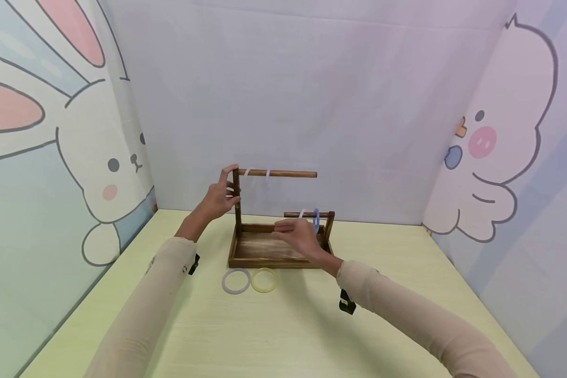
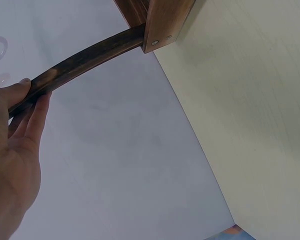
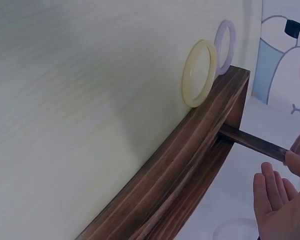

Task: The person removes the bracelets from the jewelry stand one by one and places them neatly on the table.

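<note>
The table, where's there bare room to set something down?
Bare: nearer you than the lavender ring and yellow ring, between the sleeves; and right of the tray, up to the right wall. Crowded: before the tray's left half, by both rings, and above its right, by the right hand.

This looks like a small, booth-like staged setting: a pale yellow-green tabletop (image 1: pixel 245 336) closed in by a plain greyish backdrop (image 1: pixel 288 105) and side panels (image 1: pixel 548 231) printed with a large cartoon rabbit (image 1: pixel 87 142) and a white cartoon animal (image 1: pixel 515 89).
</note>
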`<act>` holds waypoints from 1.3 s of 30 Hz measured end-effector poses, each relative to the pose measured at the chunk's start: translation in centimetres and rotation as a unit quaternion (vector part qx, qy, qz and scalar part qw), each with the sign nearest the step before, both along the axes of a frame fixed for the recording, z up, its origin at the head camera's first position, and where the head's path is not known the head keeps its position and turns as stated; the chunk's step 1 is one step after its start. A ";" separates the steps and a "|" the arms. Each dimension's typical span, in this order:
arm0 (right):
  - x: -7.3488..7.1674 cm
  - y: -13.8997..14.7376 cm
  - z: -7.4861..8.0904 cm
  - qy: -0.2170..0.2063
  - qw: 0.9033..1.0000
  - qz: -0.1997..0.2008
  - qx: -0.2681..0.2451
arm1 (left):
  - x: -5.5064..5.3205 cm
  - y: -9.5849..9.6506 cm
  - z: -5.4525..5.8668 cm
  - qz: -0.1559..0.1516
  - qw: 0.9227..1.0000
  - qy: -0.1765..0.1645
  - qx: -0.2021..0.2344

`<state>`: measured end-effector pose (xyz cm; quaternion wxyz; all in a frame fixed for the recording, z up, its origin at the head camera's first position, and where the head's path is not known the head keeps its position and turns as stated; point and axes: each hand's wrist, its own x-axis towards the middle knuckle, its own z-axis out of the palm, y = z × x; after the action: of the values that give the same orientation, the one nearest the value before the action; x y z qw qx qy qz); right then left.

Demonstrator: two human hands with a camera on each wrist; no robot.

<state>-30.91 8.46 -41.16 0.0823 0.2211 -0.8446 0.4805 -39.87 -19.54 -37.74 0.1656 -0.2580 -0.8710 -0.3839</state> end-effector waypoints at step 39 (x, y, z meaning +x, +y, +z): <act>-4.9 -2.9 3.8 0.084 0.993 -0.070 -0.045 | -0.4 -0.1 -0.2 -0.002 1.000 0.000 0.000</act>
<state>-35.81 5.59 -37.37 0.1966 0.1972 -0.8257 0.4906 -40.24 -19.69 -37.98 0.1646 -0.2597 -0.8705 -0.3842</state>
